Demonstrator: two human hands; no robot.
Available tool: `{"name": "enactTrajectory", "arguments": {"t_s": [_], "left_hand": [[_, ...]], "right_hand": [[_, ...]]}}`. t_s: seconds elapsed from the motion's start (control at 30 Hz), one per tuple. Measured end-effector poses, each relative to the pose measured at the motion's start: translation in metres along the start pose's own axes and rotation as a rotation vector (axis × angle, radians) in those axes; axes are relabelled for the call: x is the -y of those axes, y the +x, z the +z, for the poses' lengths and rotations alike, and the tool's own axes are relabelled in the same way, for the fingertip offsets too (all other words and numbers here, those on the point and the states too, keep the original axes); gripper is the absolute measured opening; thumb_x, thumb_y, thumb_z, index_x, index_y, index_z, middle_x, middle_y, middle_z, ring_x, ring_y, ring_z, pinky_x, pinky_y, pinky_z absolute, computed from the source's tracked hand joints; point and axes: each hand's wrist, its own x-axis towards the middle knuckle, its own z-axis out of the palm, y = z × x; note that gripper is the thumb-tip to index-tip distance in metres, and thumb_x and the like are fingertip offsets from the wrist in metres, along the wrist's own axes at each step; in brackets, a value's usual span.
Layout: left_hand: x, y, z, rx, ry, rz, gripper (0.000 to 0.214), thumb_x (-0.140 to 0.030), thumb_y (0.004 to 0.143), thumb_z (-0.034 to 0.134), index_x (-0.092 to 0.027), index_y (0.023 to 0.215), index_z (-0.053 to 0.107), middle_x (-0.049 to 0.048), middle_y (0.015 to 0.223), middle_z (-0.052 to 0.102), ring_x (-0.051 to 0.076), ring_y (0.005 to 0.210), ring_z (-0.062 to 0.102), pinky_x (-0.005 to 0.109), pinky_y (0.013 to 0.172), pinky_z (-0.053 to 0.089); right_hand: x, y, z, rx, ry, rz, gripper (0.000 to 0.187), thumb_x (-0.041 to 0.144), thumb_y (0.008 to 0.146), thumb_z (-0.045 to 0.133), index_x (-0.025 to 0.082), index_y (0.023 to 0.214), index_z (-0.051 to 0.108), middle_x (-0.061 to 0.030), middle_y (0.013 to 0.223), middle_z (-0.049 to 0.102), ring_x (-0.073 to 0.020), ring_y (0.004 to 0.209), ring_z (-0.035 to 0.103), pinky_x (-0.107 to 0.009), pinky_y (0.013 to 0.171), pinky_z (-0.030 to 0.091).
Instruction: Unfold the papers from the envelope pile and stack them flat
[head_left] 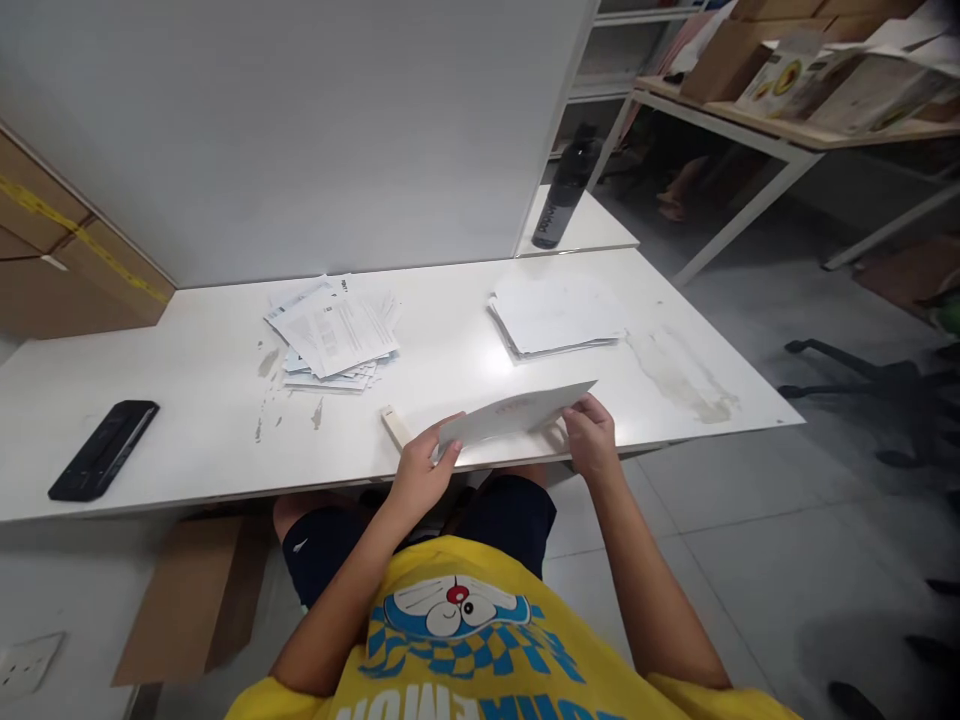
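Note:
A sheet of paper is stretched between my two hands, tilted up just over the front edge of the table. My left hand pinches its left end, with the thumb on the near face. At the far end, my right hand grips the right corner. Faint print shows on the sheet, too small to read. Close to my left hand lies a small cream-coloured stick-like object, partly covered by the hand. A messy heap of printed papers sits beyond it, and a neater stack of white paper lies farther right.
On the white table a black phone-like device lies at the left. Cardboard boxes stand at the back left. A dark bottle stands past the partition. A chair base is on the floor at right.

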Motion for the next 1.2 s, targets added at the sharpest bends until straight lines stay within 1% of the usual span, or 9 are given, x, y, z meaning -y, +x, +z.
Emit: {"name": "enactTrajectory", "arguments": {"t_s": [0.17,0.27,0.37,0.43,0.53,0.63,0.77,0.97,1.2], "left_hand": [[-0.037,-0.019,-0.023,0.004,0.094,0.093,0.035,-0.037,0.097,0.044,-0.028,0.125,0.062,0.0057,0.112,0.072,0.025,0.103,0.069,0.038,0.085,0.060],[-0.040,-0.040,-0.044,-0.053,0.120,0.122,0.042,-0.041,0.097,0.044,-0.029,0.136,0.054,0.0057,0.126,0.066,0.025,0.116,0.064,0.037,0.092,0.058],[-0.008,-0.050,-0.058,-0.081,0.236,0.037,0.046,-0.040,0.098,0.041,-0.028,0.143,0.045,0.0054,0.143,0.055,0.026,0.135,0.049,0.041,0.107,0.048],[0.021,-0.048,-0.061,-0.005,0.352,-0.016,0.051,-0.040,0.099,0.041,-0.028,0.148,0.037,0.0056,0.153,0.042,0.028,0.144,0.035,0.046,0.115,0.039],[0.052,-0.041,-0.058,0.123,0.479,0.002,0.059,-0.043,0.099,0.042,-0.027,0.153,0.026,0.0062,0.161,0.024,0.029,0.150,0.019,0.050,0.119,0.029],[0.057,-0.036,-0.053,0.142,0.529,0.029,0.063,-0.043,0.099,0.041,-0.026,0.155,0.019,0.0085,0.162,0.018,0.030,0.150,0.016,0.051,0.119,0.030],[0.058,-0.037,-0.049,0.111,0.549,0.091,0.060,-0.040,0.099,0.041,-0.026,0.154,0.022,0.0087,0.161,0.024,0.029,0.149,0.020,0.050,0.116,0.035],[0.077,-0.039,-0.034,-0.056,0.566,0.352,0.042,-0.024,0.099,0.042,-0.020,0.141,0.048,0.0103,0.139,0.057,0.027,0.144,0.034,0.048,0.109,0.044],[0.072,-0.042,-0.031,-0.060,0.602,0.318,0.041,-0.023,0.099,0.043,-0.021,0.139,0.051,0.0099,0.137,0.059,0.027,0.143,0.036,0.047,0.105,0.047]], "right_hand": [[0.003,-0.011,-0.008,0.101,-0.067,0.069,0.026,0.045,0.070,0.071,0.024,0.083,0.063,-0.0006,0.077,0.065,-0.0192,0.077,0.060,-0.030,0.071,0.049],[0.007,-0.032,-0.013,0.238,-0.132,0.191,0.028,0.046,0.071,0.073,0.025,0.088,0.066,-0.0005,0.073,0.065,-0.0190,0.072,0.059,-0.029,0.063,0.048],[0.007,-0.050,-0.015,0.377,-0.221,0.345,0.032,0.047,0.073,0.073,0.023,0.094,0.069,-0.0014,0.077,0.068,-0.0190,0.070,0.061,-0.028,0.061,0.047],[0.004,-0.056,-0.013,0.411,-0.242,0.410,0.035,0.048,0.073,0.073,0.022,0.095,0.069,-0.0017,0.080,0.069,-0.0189,0.070,0.062,-0.028,0.060,0.047],[0.000,-0.059,-0.009,0.375,-0.232,0.454,0.040,0.050,0.068,0.076,0.020,0.094,0.070,-0.0024,0.079,0.070,-0.0196,0.071,0.063,-0.028,0.060,0.048],[0.000,-0.063,-0.003,0.284,-0.213,0.464,0.043,0.052,0.062,0.078,0.020,0.091,0.070,-0.0036,0.080,0.071,-0.0206,0.072,0.063,-0.029,0.061,0.049],[0.000,-0.069,0.000,0.224,-0.191,0.485,0.045,0.054,0.061,0.078,0.021,0.090,0.070,-0.0056,0.082,0.072,-0.0221,0.073,0.064,-0.030,0.061,0.051],[-0.005,-0.071,-0.005,0.220,-0.172,0.508,0.045,0.052,0.063,0.078,0.022,0.095,0.070,-0.0055,0.087,0.073,-0.0230,0.077,0.066,-0.031,0.064,0.052],[-0.006,-0.072,-0.002,0.234,-0.162,0.487,0.041,0.051,0.067,0.075,0.022,0.095,0.070,-0.0055,0.089,0.072,-0.0226,0.080,0.065,-0.030,0.066,0.051]]}}
